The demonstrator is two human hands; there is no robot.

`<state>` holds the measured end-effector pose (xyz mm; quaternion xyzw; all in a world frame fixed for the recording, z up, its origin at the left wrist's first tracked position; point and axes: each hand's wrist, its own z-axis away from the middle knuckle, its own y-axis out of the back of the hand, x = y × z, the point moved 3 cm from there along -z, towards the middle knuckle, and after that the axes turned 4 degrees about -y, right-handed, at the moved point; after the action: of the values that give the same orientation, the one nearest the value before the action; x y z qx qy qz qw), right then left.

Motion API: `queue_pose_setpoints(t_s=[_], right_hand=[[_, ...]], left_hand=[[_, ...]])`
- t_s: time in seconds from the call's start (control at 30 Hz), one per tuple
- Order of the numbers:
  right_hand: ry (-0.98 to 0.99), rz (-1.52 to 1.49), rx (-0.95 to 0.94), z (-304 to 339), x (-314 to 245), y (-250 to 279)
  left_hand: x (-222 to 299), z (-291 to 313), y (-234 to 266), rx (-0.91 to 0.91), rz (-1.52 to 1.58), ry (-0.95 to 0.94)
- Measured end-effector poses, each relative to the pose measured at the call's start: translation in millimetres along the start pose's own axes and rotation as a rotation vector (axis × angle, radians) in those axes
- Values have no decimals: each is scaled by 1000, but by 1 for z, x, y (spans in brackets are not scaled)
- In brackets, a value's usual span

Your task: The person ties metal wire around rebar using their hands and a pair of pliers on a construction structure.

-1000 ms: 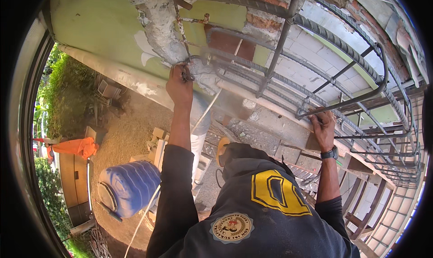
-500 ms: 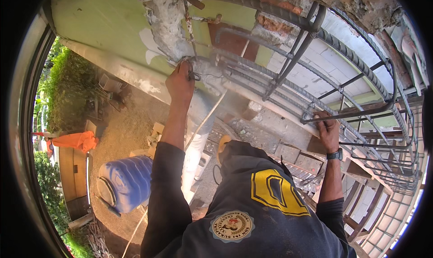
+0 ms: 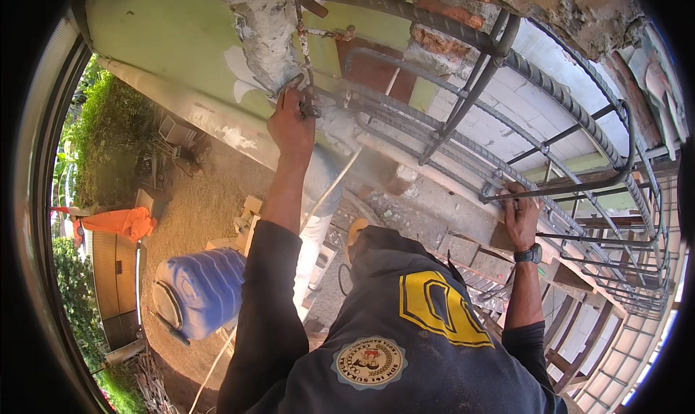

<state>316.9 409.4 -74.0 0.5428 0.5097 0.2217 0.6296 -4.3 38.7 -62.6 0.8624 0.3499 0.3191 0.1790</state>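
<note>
A long rebar cage (image 3: 550,88), made of ribbed steel bars with square stirrups, runs from the upper middle to the far right. My left hand (image 3: 292,124) is closed at the cage's left end, by the rough concrete column edge (image 3: 264,41). A small dark loop of wire (image 3: 310,110) sticks out beside its fingers; part of it is hidden in the grip. Farther right, my right hand (image 3: 520,217) curls its fingers around a lower bar of the cage. A rusty vertical bar (image 3: 304,48) stands just above my left hand.
Far below on the left lies a blue plastic barrel (image 3: 203,291) on the dirt ground. An orange cloth (image 3: 123,224) hangs near a fence. A pale pole or string (image 3: 329,191) slants past my left forearm. Wooden frames (image 3: 579,327) stand at lower right.
My left hand has shifted slightly, with the dark wire loop still beside its fingers. My right hand keeps its place on the cage, its fingers and wrist slightly turned.
</note>
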Motion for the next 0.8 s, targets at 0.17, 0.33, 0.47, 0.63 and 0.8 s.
queue_pose_setpoints(t_s=[0.17,0.33,0.47,0.63,0.8], right_hand=[[112,23,148,-7,0,8],[137,84,170,-7,-15,1],[81,68,192,3,-12,17],[-3,69,255,4,-13,14],[-34,126,334,-2,10,3]], left_hand=[[-5,16,8,86,168,31],[-11,26,4,61,246,130],[0,27,1,-8,223,225],[-4,35,0,135,453,276],[1,39,-4,121,438,335]])
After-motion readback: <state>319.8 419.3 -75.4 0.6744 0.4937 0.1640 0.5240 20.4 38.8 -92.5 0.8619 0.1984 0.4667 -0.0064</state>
